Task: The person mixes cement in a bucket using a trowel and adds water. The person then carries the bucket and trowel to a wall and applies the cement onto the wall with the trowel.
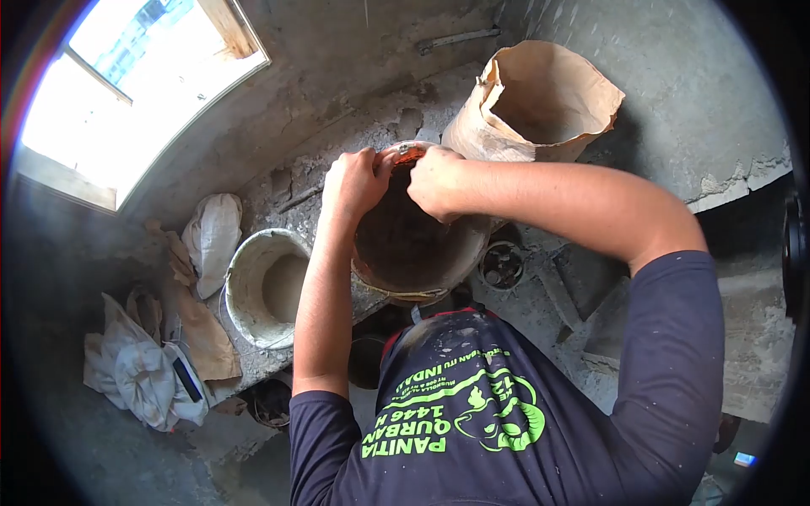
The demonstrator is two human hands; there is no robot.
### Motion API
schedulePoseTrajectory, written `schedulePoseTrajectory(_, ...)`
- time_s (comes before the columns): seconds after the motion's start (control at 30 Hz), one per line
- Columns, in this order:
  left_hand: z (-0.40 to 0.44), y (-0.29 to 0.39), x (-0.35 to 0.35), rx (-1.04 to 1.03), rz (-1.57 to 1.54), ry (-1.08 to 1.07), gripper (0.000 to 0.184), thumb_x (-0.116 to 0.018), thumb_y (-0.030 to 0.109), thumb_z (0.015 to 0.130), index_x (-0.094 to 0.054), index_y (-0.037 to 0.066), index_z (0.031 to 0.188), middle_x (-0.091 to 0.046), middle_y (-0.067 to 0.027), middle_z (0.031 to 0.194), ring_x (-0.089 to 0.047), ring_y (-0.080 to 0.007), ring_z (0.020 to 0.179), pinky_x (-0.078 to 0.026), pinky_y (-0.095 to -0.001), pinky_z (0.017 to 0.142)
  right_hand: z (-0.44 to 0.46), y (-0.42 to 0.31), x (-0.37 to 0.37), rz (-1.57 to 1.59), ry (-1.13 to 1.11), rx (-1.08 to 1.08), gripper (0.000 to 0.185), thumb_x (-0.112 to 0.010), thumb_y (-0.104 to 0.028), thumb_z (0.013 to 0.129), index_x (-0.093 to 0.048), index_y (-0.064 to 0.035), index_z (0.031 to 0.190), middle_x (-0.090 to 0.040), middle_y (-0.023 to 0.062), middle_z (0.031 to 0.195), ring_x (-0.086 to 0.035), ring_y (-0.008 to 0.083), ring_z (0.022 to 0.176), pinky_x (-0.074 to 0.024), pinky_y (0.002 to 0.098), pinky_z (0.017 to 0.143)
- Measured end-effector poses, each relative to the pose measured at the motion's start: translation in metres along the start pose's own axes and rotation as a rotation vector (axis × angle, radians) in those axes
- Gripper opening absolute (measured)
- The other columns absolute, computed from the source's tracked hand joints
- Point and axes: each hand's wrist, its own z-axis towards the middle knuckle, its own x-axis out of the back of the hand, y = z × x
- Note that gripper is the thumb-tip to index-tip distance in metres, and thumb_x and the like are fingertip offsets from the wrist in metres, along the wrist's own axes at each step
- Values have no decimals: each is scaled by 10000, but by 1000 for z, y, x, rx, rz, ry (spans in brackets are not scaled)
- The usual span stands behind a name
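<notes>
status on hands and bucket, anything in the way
Left hand, right hand: at far rim of large bucket. Interior dark, contents unclear. Paper bag close beyond, not blocking hands.

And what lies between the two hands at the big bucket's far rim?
In the head view, an orange-red patch at the rim shows between the left hand and right hand, with the big bucket's dark interior below.

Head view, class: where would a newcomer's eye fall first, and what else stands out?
Probably first on the glaring window at the upper left, by far the brightest patch. Next comes the bright green lettering, upside down on the dark shirt at the bottom centre. Between them, at the middle, the left hand and right hand are close together at the far rim of a large bucket.
</notes>
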Motion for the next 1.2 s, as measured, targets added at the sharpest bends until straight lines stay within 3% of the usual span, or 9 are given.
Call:
schedulePoseTrajectory(0.17, 3, -3, -5, 10, 5, 7, 444, -659, 447, 934, -728, 12, 874, -708, -239, 813, -705, -433, 797, -567, -516, 724, -36, 1, 26, -134, 186, 43, 227, -651, -232, 905, -786, -92, 1023, -773, 90, 1006, -736, 227, 990, -570, 386, 840)
schedulePoseTrajectory(0.33, 0, -3, -3, -7, 8, 40, 422, -658, 425, 934, -728, 14, 870, -706, -245, 813, -705, -436, 801, -573, -518, 740, -12, 0, -17, -169, 153, 20, 221, -652, -211, 897, -791, -87, 1014, -774, 92, 1002, -740, 237, 981, -574, 389, 822)
schedulePoseTrajectory(0.43, -2, -1, -3, 26, 14, 55, 419, -654, 415, 940, -714, 12, 843, -706, -244, 810, -705, -435, 798, -573, -518, 740, -3, 3, -25, 131, -42, 32, 279, -706, -193, 806, -780, -32, 1021, -773, 143, 1002, -746, 289, 943, -584, 438, 796)
schedulePoseTrajectory(0.6, -3, -14, 0, 28, -31, 33, 431, -652, 424, 947, -707, 10, 843, -698, -248, 792, -697, -447, 786, -568, -522, 728, 5, 29, -62, 576, -165, 30, 312, -676, -231, 869, -747, 3, 1064, -753, 186, 898, -736, 290, 833, -579, 433, 710)
schedulePoseTrajectory(0.83, -6, -2, 3, 13, -27, 5, 432, -662, 426, 946, -702, 9, 841, -694, -249, 786, -692, -452, 783, -564, -519, 722, 10, 18, -109, 1361, -195, 183, 392, -632, -321, 982, -694, -49, 1257, -666, 59, 814, -593, 162, 598, -509, 327, 522)
schedulePoseTrajectory(0.93, -4, -4, 3, -6, -16, 5, 424, -665, 415, 944, -701, 5, 842, -693, -245, 780, -692, -451, 779, -563, -517, 721, 10, 16, -105, 1624, -116, 41, 367, -592, -370, 1009, -710, -28, 1071, -626, 58, 761, -556, 138, 567, -485, 318, 504)
schedulePoseTrajectory(1.07, -4, -4, 4, 18, -14, 7, 410, -665, 403, 943, -703, 6, 849, -691, -243, 773, -691, -450, 776, -560, -517, 718, 0, 32, -104, 1539, -102, -82, 383, -572, -382, 1020, -706, -24, 1039, -622, 57, 765, -577, 136, 592, -535, 323, 542)
schedulePoseTrajectory(1.13, -5, -3, 4, 2, -25, 3, 399, -668, 397, 938, -706, 7, 863, -692, -242, 776, -692, -448, 775, -559, -517, 717, -24, 37, -81, 1394, -94, -89, 344, -609, -338, 987, -739, -26, 1053, -697, 113, 822, -681, 212, 690, -577, 386, 617)
schedulePoseTrajectory(1.2, -7, 1, 2, 16, -26, 23, 392, -675, 379, 936, -699, 1, 838, -682, -244, 767, -686, -444, 767, -546, -507, 704, -49, 27, -63, 600, 216, -77, 326, -600, -303, 980, -701, -32, 1129, -734, 189, 919, -735, 325, 849, -590, 458, 739)
